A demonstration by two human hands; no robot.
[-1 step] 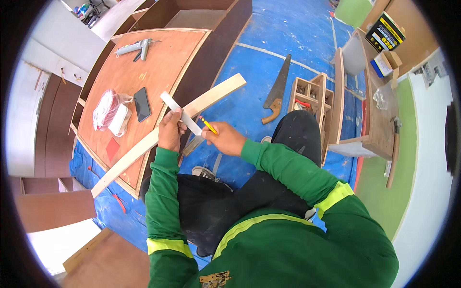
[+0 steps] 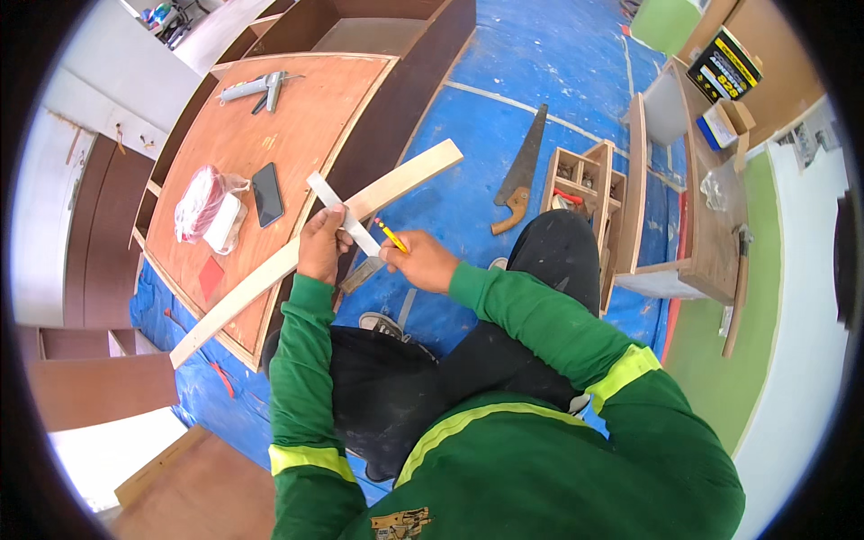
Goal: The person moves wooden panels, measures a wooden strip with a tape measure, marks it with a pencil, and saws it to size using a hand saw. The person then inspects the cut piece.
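Observation:
My left hand (image 2: 322, 245) is closed, pinching a thin pale strip (image 2: 363, 238) between thumb and fingers. The strip slants across a long, light wooden batten (image 2: 409, 178), which rests over the edge of a reddish plywood panel (image 2: 301, 112). My right hand (image 2: 425, 261) is closed round a yellow pencil (image 2: 392, 236), its fingertips at the strip's lower end. Whether the strip touches the batten I cannot tell. Below the batten, a short greyish piece (image 2: 362, 274) is partly visible.
On the panel lie a caulking gun (image 2: 256, 87), a phone (image 2: 267, 194) and a plastic bag (image 2: 200, 205). A handsaw (image 2: 524, 162) and a wooden toolbox (image 2: 577, 169) are on the blue floor sheet (image 2: 490, 63). A hammer (image 2: 740, 283) hangs at the right cabinet (image 2: 637, 180).
The strip has turned slightly, its upper end a little farther right. Both hands keep nearly the same place and grip.

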